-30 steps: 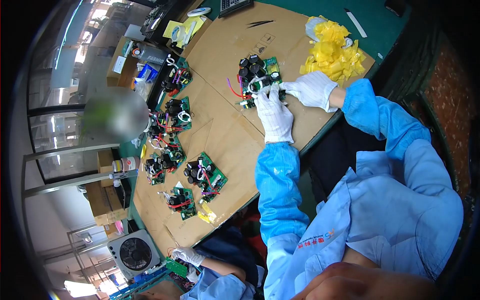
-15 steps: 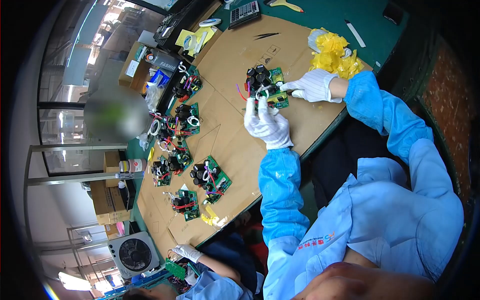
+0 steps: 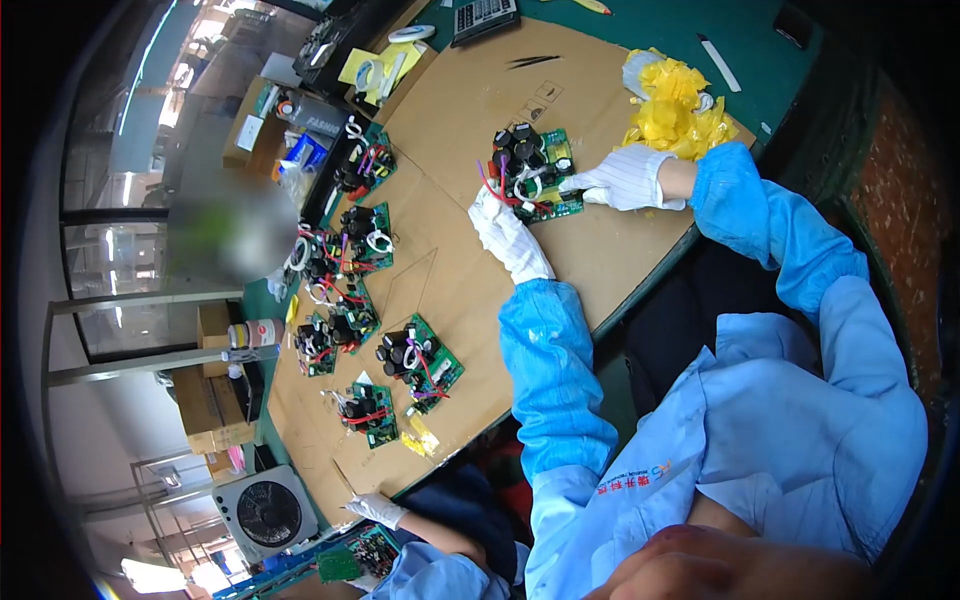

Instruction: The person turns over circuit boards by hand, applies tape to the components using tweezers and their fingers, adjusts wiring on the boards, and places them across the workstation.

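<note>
A green circuit board [image 3: 560,150] with black capacitors, a white cable loop and red and purple wires lies on the cardboard. My right hand [image 3: 630,178], in a white striped glove, grips the board's right edge between thumb and fingers. At the board's lower left, my left hand [image 3: 507,235], also gloved in white, has its fingers drawn together beside the red and purple wires [image 3: 488,178]. What those fingertips hold, if anything, is hidden.
Several similar boards [image 3: 420,362] stand to the left on the cardboard sheet [image 3: 440,270]. Crumpled yellow tape [image 3: 675,110] lies at upper right, tweezers [image 3: 533,61] and a calculator [image 3: 484,20] farther back. A co-worker's gloved hand [image 3: 377,510] is at lower left near a fan [image 3: 268,510].
My left hand has shifted left, from the white cable to the board's left side by the red wires. My right hand stays at the board's right edge. The co-worker's board has moved lower.
</note>
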The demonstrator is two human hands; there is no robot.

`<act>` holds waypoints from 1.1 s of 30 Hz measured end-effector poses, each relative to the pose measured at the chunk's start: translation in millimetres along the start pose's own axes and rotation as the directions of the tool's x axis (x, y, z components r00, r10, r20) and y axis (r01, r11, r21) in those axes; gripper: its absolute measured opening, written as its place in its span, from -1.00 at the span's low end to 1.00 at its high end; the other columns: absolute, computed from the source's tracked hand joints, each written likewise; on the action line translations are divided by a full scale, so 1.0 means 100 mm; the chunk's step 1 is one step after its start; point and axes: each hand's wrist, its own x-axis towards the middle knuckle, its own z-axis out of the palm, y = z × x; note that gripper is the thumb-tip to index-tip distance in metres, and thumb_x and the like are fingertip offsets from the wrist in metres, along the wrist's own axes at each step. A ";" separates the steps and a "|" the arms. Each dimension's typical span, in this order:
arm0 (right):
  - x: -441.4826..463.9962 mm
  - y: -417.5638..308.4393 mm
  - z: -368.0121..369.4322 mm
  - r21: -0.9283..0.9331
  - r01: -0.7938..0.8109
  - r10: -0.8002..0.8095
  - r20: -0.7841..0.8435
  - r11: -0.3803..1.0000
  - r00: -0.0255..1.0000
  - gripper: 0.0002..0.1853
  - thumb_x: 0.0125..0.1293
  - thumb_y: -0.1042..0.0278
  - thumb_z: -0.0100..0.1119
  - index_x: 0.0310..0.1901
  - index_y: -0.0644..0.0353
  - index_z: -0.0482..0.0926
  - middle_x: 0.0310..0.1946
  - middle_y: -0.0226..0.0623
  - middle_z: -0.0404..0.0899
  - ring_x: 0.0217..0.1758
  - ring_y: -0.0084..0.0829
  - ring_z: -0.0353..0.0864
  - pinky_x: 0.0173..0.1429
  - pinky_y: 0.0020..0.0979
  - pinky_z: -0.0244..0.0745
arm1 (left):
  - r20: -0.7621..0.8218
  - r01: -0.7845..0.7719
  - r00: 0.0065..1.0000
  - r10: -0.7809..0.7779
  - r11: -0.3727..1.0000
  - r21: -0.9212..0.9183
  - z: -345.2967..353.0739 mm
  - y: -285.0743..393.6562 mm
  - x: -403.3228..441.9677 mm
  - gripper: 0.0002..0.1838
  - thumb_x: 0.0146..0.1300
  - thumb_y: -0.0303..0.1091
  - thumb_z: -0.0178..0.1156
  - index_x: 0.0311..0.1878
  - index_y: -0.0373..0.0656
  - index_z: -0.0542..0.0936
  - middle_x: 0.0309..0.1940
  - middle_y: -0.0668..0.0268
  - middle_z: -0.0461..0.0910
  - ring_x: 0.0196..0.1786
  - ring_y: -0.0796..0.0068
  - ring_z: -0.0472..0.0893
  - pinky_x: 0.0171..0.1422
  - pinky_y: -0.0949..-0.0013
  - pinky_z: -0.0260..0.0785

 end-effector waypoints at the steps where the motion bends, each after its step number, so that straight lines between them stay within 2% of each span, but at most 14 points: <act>1: 0.01 0.02 0.01 0.015 0.023 -0.023 -0.015 1.000 1.000 -0.56 0.48 0.04 -0.08 0.36 -0.40 0.44 -0.21 -0.10 0.71 -0.20 -0.01 0.70 -0.08 0.02 0.56 | -0.021 0.036 0.999 -0.039 0.990 -0.136 0.05 0.00 0.01 -0.66 0.51 -0.19 0.01 0.07 -0.26 0.57 -0.14 0.34 0.56 -0.11 0.52 0.51 0.03 0.38 0.37; 4: 0.07 0.02 0.01 -0.163 0.019 -0.018 0.006 0.986 1.000 -0.58 0.45 0.11 -0.05 0.31 -0.37 0.49 -0.32 -0.14 0.70 -0.29 -0.04 0.69 -0.21 -0.03 0.56 | -0.025 0.107 0.992 -0.125 0.926 -0.362 0.06 -0.01 0.02 -0.79 0.45 -0.34 0.02 -0.02 -0.22 0.57 -0.19 0.40 0.56 -0.15 0.62 0.50 -0.01 0.47 0.35; 7: 0.06 -0.02 -0.09 -0.353 0.115 -0.141 -0.047 0.928 0.989 -0.54 0.41 0.24 -0.01 0.30 -0.39 0.53 -0.47 -0.20 0.65 -0.43 -0.08 0.65 -0.42 -0.06 0.46 | 0.058 0.077 0.996 -0.061 0.947 -0.312 -0.02 -0.08 0.04 -0.83 0.36 -0.50 0.01 -0.08 -0.23 0.56 -0.26 0.40 0.57 -0.20 0.63 0.50 -0.05 0.50 0.35; 10: 0.13 0.01 -0.17 -0.489 0.207 -0.276 -0.072 0.847 0.958 -0.53 0.34 0.28 0.03 0.26 -0.35 0.58 -0.52 -0.22 0.61 -0.46 -0.10 0.64 -0.45 -0.06 0.44 | 0.047 0.089 0.995 -0.086 0.994 -0.070 -0.06 -0.06 0.10 -0.84 0.36 -0.51 0.00 -0.14 -0.24 0.58 -0.30 0.39 0.58 -0.24 0.63 0.50 -0.08 0.51 0.35; 14: 0.32 0.07 -0.33 -0.522 0.311 -0.393 -0.051 0.795 0.918 -0.49 0.23 0.33 0.08 0.23 -0.33 0.60 -0.52 -0.23 0.60 -0.43 -0.13 0.65 -0.44 -0.11 0.47 | 0.042 0.070 0.997 -0.072 0.997 0.044 -0.07 -0.11 0.10 -0.84 0.36 -0.51 0.01 -0.17 -0.27 0.59 -0.32 0.38 0.58 -0.28 0.61 0.47 -0.15 0.50 0.31; 18: 0.50 -0.24 -0.55 -0.624 0.312 -0.365 0.045 0.716 0.930 -0.38 0.16 0.40 0.13 0.30 -0.33 0.50 -0.40 -0.23 0.61 -0.38 -0.16 0.68 -0.38 -0.14 0.54 | 0.025 -0.029 0.999 0.029 1.000 -0.006 -0.05 -0.24 0.10 -0.84 0.36 -0.51 -0.01 -0.17 -0.30 0.58 -0.34 0.39 0.57 -0.30 0.62 0.44 -0.18 0.48 0.31; 20: 0.30 -0.36 -0.72 -0.649 0.352 -0.497 -0.047 0.675 0.866 -0.30 0.14 0.46 0.13 0.35 -0.35 0.44 -0.39 -0.26 0.60 -0.37 -0.18 0.68 -0.38 -0.19 0.56 | 0.020 -0.020 1.000 0.020 0.999 0.026 -0.07 -0.22 0.11 -0.85 0.38 -0.51 -0.01 -0.17 -0.30 0.57 -0.35 0.38 0.58 -0.32 0.59 0.46 -0.18 0.47 0.33; 22: 0.10 -0.44 -0.95 -0.539 0.283 -0.502 -0.316 0.793 0.805 -0.33 0.23 0.51 0.09 0.36 -0.36 0.43 -0.40 -0.27 0.59 -0.39 -0.20 0.67 -0.40 -0.25 0.55 | 0.014 -0.065 0.998 0.065 0.998 0.012 -0.05 -0.18 0.11 -0.81 0.31 -0.45 -0.01 -0.14 -0.28 0.57 -0.33 0.03 0.68 -0.28 0.06 0.69 -0.13 0.17 0.50; 24: -0.24 -0.28 -1.05 -0.546 0.068 -0.349 -0.428 0.835 0.834 -0.42 0.40 0.40 0.02 0.41 -0.37 0.36 -0.38 -0.27 0.63 -0.41 -0.21 0.66 -0.40 -0.27 0.54 | -0.011 -0.084 0.996 0.086 0.988 0.131 -0.04 -0.15 0.12 -0.82 0.31 -0.44 0.00 -0.16 -0.28 0.57 -0.34 0.02 0.67 -0.28 0.01 0.67 -0.15 0.14 0.49; 26: -0.55 0.07 -0.89 -0.594 -0.136 -0.276 -0.549 0.793 0.789 -0.48 0.47 0.38 -0.05 0.42 -0.33 0.35 -0.39 -0.26 0.64 -0.42 -0.23 0.66 -0.40 -0.27 0.56 | -0.003 -0.098 0.995 0.099 0.991 0.090 -0.02 -0.23 0.12 -0.84 0.38 -0.45 0.02 -0.17 -0.33 0.56 -0.35 0.17 0.66 -0.33 0.42 0.58 -0.18 0.33 0.45; 27: -0.70 0.23 -0.78 -0.583 -0.249 -0.213 -0.609 0.774 0.764 -0.49 0.50 0.36 -0.07 0.42 -0.31 0.34 -0.38 -0.24 0.66 -0.42 -0.22 0.66 -0.39 -0.24 0.57 | 0.001 -0.089 0.996 0.090 0.984 0.153 -0.04 -0.14 0.12 -0.84 0.36 -0.46 0.04 -0.16 -0.33 0.56 -0.35 0.15 0.67 -0.32 0.38 0.61 -0.16 0.32 0.46; 29: -0.98 0.55 -0.44 -0.512 -0.384 0.048 -0.552 0.769 0.832 -0.51 0.53 0.31 -0.13 0.46 -0.25 0.29 -0.35 -0.21 0.69 -0.38 -0.19 0.70 -0.38 -0.20 0.58 | -0.003 -0.104 0.994 0.106 0.983 0.153 -0.04 -0.18 0.12 -0.84 0.35 -0.46 0.05 -0.16 -0.33 0.57 -0.34 0.14 0.67 -0.32 0.37 0.61 -0.16 0.31 0.47; 30: -1.05 0.49 -0.40 -0.481 -0.422 0.325 -0.274 0.769 0.905 -0.51 0.56 0.26 -0.17 0.48 -0.21 0.26 -0.30 -0.12 0.71 -0.32 -0.14 0.73 -0.29 -0.13 0.61 | 0.001 -0.125 0.992 0.127 0.979 0.163 -0.04 -0.17 0.11 -0.85 0.35 -0.46 0.05 -0.16 -0.33 0.57 -0.34 0.13 0.68 -0.32 0.35 0.61 -0.16 0.30 0.47; 33: -1.20 0.32 -0.38 -0.302 -0.471 0.415 -0.232 0.829 0.880 -0.51 0.55 0.18 -0.13 0.47 -0.17 0.26 -0.22 -0.05 0.70 -0.20 -0.06 0.73 -0.11 -0.10 0.62 | 0.040 -0.084 0.996 0.081 0.992 0.091 -0.08 -0.14 0.00 -0.85 0.32 -0.52 0.03 -0.15 -0.32 0.58 -0.33 0.22 0.67 -0.30 0.46 0.60 -0.14 0.38 0.45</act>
